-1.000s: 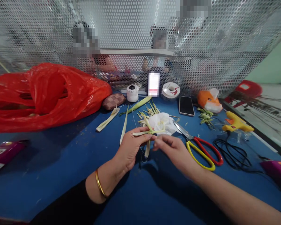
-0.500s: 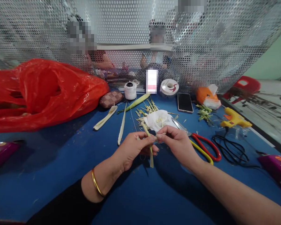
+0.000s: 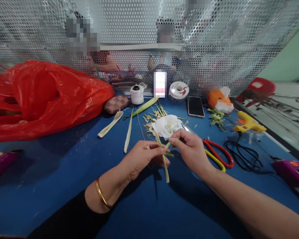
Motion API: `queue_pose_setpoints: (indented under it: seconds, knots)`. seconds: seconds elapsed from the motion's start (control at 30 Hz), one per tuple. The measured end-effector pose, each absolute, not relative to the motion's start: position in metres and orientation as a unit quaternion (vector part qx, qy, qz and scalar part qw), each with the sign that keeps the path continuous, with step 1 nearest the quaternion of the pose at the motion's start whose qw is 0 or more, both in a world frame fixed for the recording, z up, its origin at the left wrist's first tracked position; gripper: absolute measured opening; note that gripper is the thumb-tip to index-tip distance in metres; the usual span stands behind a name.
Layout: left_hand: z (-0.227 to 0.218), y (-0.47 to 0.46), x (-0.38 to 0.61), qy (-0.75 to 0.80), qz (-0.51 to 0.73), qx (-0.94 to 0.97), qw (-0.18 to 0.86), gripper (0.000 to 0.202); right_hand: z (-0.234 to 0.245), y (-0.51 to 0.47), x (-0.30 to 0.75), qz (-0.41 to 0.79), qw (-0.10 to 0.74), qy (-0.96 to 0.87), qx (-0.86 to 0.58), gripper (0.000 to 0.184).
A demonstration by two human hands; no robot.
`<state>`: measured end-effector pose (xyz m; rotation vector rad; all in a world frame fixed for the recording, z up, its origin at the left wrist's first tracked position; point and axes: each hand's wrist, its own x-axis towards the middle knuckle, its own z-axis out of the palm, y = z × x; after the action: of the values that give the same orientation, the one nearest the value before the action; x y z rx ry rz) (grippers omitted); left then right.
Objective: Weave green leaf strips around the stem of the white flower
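Note:
My left hand (image 3: pixel 147 154) pinches a long, pale green leaf strip (image 3: pixel 166 171) between thumb and fingers, and the strip's lower end hangs past them. My right hand (image 3: pixel 191 146) is closed in a pinch on the end of a short pale strip (image 3: pixel 168 144), which runs across to my left thumb. Small green tips (image 3: pixel 169 154) show just below that crossing. Thin thread loops by my left fingers. Beyond my hands, a crumpled white tissue (image 3: pixel 164 125) lies over pale cut strips (image 3: pixel 149 120). Scissors with red and yellow handles (image 3: pixel 220 154) rest beside my right hand.
A red plastic bag (image 3: pixel 52 96) fills the left. Further back are a thread spool (image 3: pixel 137 95), a ribbon roll (image 3: pixel 178 91), a phone (image 3: pixel 195 107) and an orange tissue pack (image 3: pixel 220 100). A yellow glue gun (image 3: pixel 249 122) with its black cord (image 3: pixel 244 159) lies right.
My hands have drawn slightly apart, and the short strip now shows stretched between them. Green tips have come into sight below. The long strip's lower end has swung a little right.

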<state>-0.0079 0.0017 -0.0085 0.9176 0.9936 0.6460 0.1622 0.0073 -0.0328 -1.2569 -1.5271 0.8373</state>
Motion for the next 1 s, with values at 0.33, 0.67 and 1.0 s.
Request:
queue_pose_setpoints:
  seconds: [0.33, 0.67, 1.0]
  knots:
    - [-0.009, 0.002, -0.008, 0.458, 0.288, 0.406, 0.736, 0.025, -0.029, 0.006, 0.163, 0.282, 0.495, -0.662, -0.487, 0.015]
    - [-0.001, 0.005, -0.015, 0.376, 0.460, 0.242, 0.767, 0.055, -0.035, 0.015, 0.161, 0.390, 0.598, -0.482, -0.509, 0.019]
    - [-0.005, 0.002, -0.006, 0.353, 0.508, 0.291, 0.730, 0.029, -0.017, -0.010, 0.130, 0.652, 0.460, -0.432, -0.420, 0.026]
